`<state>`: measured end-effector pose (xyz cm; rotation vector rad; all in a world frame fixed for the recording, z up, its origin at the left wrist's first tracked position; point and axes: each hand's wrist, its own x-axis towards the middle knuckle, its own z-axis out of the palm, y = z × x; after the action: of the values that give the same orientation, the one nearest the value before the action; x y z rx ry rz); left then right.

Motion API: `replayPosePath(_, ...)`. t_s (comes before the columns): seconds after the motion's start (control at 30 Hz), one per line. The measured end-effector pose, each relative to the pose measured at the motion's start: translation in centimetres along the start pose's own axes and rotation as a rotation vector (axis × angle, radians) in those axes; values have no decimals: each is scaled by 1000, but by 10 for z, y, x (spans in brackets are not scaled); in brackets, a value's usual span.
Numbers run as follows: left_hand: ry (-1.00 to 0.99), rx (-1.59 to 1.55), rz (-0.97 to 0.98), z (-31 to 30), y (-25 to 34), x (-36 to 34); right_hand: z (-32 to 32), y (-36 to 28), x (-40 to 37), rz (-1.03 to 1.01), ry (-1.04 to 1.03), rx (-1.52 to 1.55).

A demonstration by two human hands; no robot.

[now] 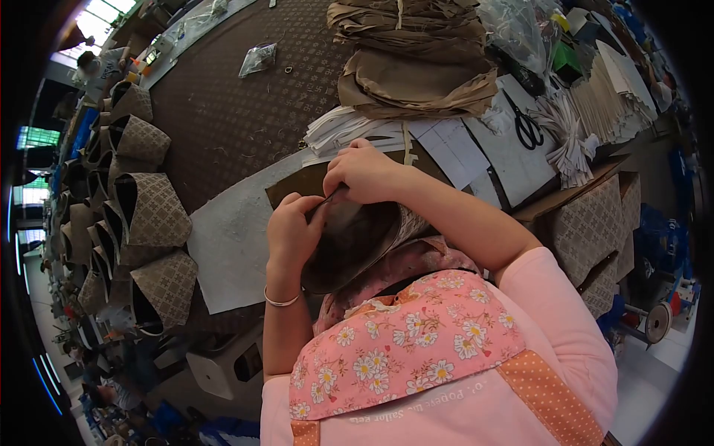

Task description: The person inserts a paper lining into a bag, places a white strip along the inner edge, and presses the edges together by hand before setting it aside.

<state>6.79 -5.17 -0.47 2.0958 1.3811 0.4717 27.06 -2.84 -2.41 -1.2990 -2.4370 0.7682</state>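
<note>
A patterned bag body [349, 249] with a dark inside is held up against my chest, its opening turned toward me. On its far rim, my left hand [292, 229] pinches the edge between thumb and fingers. Close beside it, my right hand [366, 172] also has its fingers closed on the rim. What the right fingertips press there is partly hidden. A brown flat sheet [286, 186] lies under the hands, and white strips [346, 134] are stacked just beyond them.
Patterned bag bodies [156, 212] stand in rows at the left. Stacked brown fabric pieces [416, 82] lie at the far side. Black scissors [525, 123] rest on the right near bundled white strips [569, 141]. More patterned pieces [591, 223] hang at the right edge.
</note>
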Motion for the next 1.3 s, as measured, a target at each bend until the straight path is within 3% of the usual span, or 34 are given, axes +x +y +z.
replayPosePath(0.23, 38, 4, 78, 1, -5, -2, 2, -4, -1, -21, 2, -5)
replayPosePath(0.73, 8, -106, -10, -7, -10, -7, 2, 4, -2, -28, -9, 31)
replayPosePath(0.93, 75, 62, -13, -38, -16, -22, -5, -1, -9, 48, 75, -206)
replayPosePath(1.03, 99, 106, -75, -52, -17, -35, -34, 12, -26, 197, 58, -324)
replayPosePath(1.1, 146, 35, -105, -51, -18, -41, -46, 24, -43, 322, 160, -134)
replayPosePath(1.17, 131, -12, -122, -47, -20, -41, -48, 30, -62, 320, 164, 18)
replayPosePath(1.23, 118, -64, -138, -40, -23, -42, -47, 27, -85, 305, 156, 772)
replayPosePath(1.3, -11, -61, -87, -37, -31, -42, -35, 35, -114, 220, 136, 843)
